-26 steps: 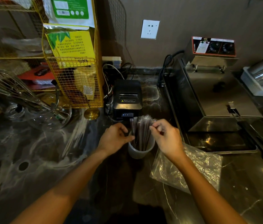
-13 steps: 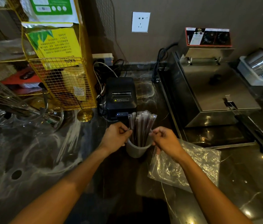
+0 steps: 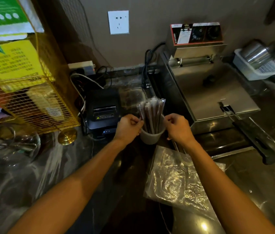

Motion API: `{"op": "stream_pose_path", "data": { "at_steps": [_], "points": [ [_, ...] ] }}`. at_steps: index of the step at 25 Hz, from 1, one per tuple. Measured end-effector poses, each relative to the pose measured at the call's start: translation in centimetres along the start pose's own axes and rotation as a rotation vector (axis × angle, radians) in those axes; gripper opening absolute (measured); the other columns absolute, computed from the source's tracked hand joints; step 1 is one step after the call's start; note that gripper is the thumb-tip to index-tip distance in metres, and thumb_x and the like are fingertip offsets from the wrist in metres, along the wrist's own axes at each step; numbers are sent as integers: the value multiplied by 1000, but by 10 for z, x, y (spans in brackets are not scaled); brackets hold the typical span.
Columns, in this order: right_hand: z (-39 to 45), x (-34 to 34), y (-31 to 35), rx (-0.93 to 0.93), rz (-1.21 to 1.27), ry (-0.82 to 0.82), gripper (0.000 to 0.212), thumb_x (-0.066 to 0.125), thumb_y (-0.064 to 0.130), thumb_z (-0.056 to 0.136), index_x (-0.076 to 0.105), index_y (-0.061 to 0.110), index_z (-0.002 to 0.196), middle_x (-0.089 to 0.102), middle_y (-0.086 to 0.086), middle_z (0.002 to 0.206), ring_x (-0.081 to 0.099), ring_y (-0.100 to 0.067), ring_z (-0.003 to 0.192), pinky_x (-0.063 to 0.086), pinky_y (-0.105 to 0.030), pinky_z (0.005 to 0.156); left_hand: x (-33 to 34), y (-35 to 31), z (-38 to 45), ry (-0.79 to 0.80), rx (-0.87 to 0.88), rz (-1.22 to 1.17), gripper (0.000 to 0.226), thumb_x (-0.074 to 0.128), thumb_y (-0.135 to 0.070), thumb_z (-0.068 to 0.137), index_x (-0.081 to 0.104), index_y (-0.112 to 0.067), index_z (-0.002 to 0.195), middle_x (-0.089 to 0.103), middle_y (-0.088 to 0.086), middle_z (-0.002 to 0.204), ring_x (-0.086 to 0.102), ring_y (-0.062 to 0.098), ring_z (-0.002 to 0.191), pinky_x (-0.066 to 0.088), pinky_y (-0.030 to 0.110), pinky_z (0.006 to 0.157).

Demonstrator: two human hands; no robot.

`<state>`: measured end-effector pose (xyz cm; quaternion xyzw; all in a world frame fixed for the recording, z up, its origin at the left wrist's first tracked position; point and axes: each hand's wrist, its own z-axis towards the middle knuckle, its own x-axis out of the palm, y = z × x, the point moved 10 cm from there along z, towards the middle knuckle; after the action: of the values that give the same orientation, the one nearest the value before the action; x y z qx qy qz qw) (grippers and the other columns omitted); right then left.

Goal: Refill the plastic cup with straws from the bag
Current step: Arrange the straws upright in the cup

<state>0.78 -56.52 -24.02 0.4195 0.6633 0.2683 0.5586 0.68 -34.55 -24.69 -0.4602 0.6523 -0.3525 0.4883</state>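
Observation:
A translucent plastic cup [image 3: 151, 138] stands on the dark counter, holding a bundle of several wrapped dark straws [image 3: 152, 112] that lean slightly right. My left hand [image 3: 128, 129] is at the cup's left rim, its thumb and forefinger pinched on the leftmost straw. To the right of the rim is my right hand [image 3: 178, 130], fingers curled shut and a little apart from the straws, with nothing seen in it. The clear plastic bag [image 3: 179, 179] lies flat and crumpled on the counter under my right forearm; I cannot tell whether any straws are in it.
A black receipt printer [image 3: 103, 114] sits just behind the cup on the left. A steel fryer [image 3: 206, 92] with a long black handle [image 3: 255, 142] fills the right. On the left are a yellow wire rack [image 3: 30, 105] and a glass bowl [image 3: 10, 146].
Both hands have dropped from the tops of the straws to the cup's rim. The right hand has come off the bundle. The straws now stand unsupported in the cup.

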Motion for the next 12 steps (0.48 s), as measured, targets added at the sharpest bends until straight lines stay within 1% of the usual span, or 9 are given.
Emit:
{"op": "stream_pose_path", "data": {
  "at_steps": [2,5,7,8,10,11,12],
  "points": [
    [3,1,-4,-7,9,11,16,61,30,104,70,18,108,73,-5,87,69,-15,62,56,-24,45,5,3,10,-19,-16,0,15,66,-17,98,66,-6,108,75,14,86,75,29,82,63,41,78],
    [7,1,-11,-34,13,-25,18,57,24,106,71,17,114,72,-5,84,67,-10,57,59,-28,46,14,8,16,-12,-34,-27,17,65,-21,99,66,-9,111,75,13,86,75,26,81,63,39,77],
    [7,2,-15,-42,-5,-37,20,54,20,108,70,15,118,72,-8,84,66,-9,54,60,-29,47,17,11,16,-10,-37,-25,14,64,-25,99,66,-14,108,74,10,85,74,23,80,63,36,76],
    [5,2,-15,-43,-12,-34,22,53,20,108,70,14,121,73,-11,87,66,-10,55,59,-27,46,18,13,16,-1,-42,-32,13,63,-27,99,65,-16,108,74,9,86,74,22,80,63,36,76],
    [1,2,-14,-44,-6,-37,27,55,22,107,66,12,130,73,-16,92,68,-15,59,58,-26,46,20,16,12,26,-56,-45,20,62,-33,100,65,-17,111,73,7,89,73,19,79,62,34,75],
    [-3,0,-14,-41,1,-53,31,57,26,106,62,13,134,72,-15,91,69,-17,62,60,-29,49,19,18,8,27,-64,-46,25,60,-37,100,64,-16,113,73,6,90,72,17,78,61,32,73],
    [-9,-3,-14,-31,4,-75,39,61,30,104,57,14,140,71,-12,90,71,-19,67,63,-35,56,15,20,2,16,-74,-48,30,59,-41,100,63,-15,114,72,6,91,72,16,78,59,30,72]
  ]
}}
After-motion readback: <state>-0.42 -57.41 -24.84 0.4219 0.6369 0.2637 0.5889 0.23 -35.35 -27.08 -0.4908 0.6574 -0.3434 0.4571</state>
